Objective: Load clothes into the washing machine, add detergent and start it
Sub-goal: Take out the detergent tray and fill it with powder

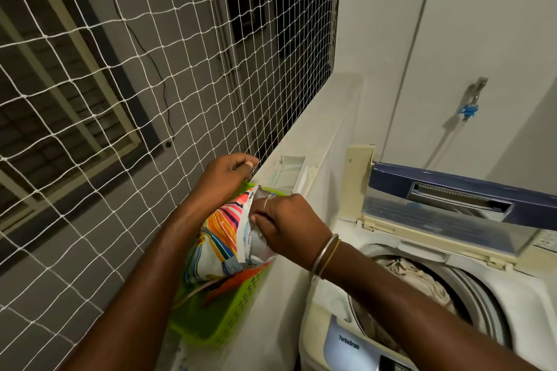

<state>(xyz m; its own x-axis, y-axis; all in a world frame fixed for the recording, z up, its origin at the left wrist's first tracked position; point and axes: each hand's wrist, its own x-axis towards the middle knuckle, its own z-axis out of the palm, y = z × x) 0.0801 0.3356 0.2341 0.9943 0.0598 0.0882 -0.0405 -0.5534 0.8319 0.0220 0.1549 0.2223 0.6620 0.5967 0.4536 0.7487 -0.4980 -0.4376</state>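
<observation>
Closest to the camera is the front of the top-loading washing machine (422,304), with the "TurboDrum" control panel (349,343) at the bottom edge. The drum is already holding a heap of pale clothes (416,277), and the blue lid (452,190) is flipped up at the back.

Just left of the machine, a lime green plastic basket (229,310) sits on the white ledge (271,334). A rainbow-striped detergent bag (220,238) stands in it, leaning a bit, with something orange tucked in beside it.

The right hand (286,226) is at the bag's open mouth. Its fingers (262,220) are curled in and pinching the torn silver edge, so the bag is right under and against them. There are two bangles (325,253) on that wrist.

The left hand (224,173) is over the far end of the basket, right behind the top of the bag. Its fingers (247,164) are curled, but honestly I can't tell whether they've got the bag, the basket rim or nothing.

Past the hands, a white tray (289,166) lies on the ledge. White netting (120,69) covers the opening to the left, and a wall tap with a blue fitting (470,108) feeds a hose behind the machine.
</observation>
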